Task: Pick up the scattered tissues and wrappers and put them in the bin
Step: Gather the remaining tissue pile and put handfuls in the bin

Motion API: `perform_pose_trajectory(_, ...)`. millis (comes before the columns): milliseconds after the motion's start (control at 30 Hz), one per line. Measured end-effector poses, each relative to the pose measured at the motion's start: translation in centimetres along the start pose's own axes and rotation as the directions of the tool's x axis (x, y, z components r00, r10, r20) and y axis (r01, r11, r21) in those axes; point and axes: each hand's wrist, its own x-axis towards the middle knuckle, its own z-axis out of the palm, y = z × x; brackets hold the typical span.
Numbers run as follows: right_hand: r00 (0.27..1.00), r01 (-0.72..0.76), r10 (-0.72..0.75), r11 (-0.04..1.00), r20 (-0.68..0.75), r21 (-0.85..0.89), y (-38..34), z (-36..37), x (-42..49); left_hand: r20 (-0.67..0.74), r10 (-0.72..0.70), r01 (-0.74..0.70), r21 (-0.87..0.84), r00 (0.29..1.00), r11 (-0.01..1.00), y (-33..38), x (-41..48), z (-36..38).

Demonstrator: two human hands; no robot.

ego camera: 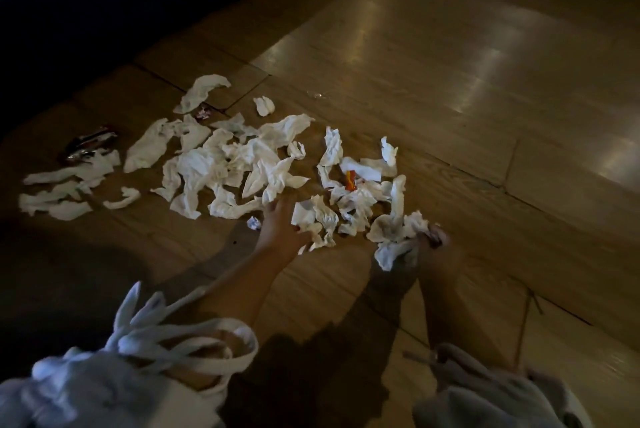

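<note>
Several crumpled white tissues (221, 164) lie scattered over a wooden floor (415, 81). A red-orange wrapper (351, 180) sits among those on the right, and a dark shiny wrapper (90, 144) lies at the far left. A small wrapper (201, 113) rests near the upper tissues. My left hand (282, 225) reaches into the pile, its fingers closing around a crumpled tissue (317, 220). My right hand (433, 237) is shut on a bunch of tissues (394, 233), partly hidden by them. No bin is in view.
White sleeves and loose fabric straps (156, 334) fill the bottom of the view. The left and top-left are dark. Bare glossy floorboards stretch to the right and far side. A small clear scrap (317, 94) lies beyond the pile.
</note>
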Motion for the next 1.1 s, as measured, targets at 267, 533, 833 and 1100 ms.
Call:
perform_pose_trajectory(267, 0.956, 0.162, -0.181, 0.982, 0.232, 0.098, -3.8, 3.3, 0.3, 0.215, -0.054, 0.023, 0.144, 0.975, 0.989, 0.2, -0.6, 2.1)
perform_pose_trajectory(533, 0.850, 0.402, -0.239, 0.870, 0.469, -0.286, -4.6, 7.7, 0.7, 0.084, -0.116, 0.102, 0.151, 0.990, 0.983, -2.1, -3.6, 0.5)
perform_pose_trajectory(833, 0.935, 0.204, -0.154, 0.970, 0.318, -0.132, -4.3, 12.7, -7.6, -0.032, -0.247, 0.220, -0.354, 0.969, 0.909, -6.2, -7.5, -5.5)
perform_pose_trajectory(1100, 0.877, 0.059, -0.111, 0.991, 0.468, 0.124, -9.2, 19.4, -20.8, -0.151, -0.434, 0.270, -0.592, 0.888, 0.759, -14.0, -13.5, -16.0)
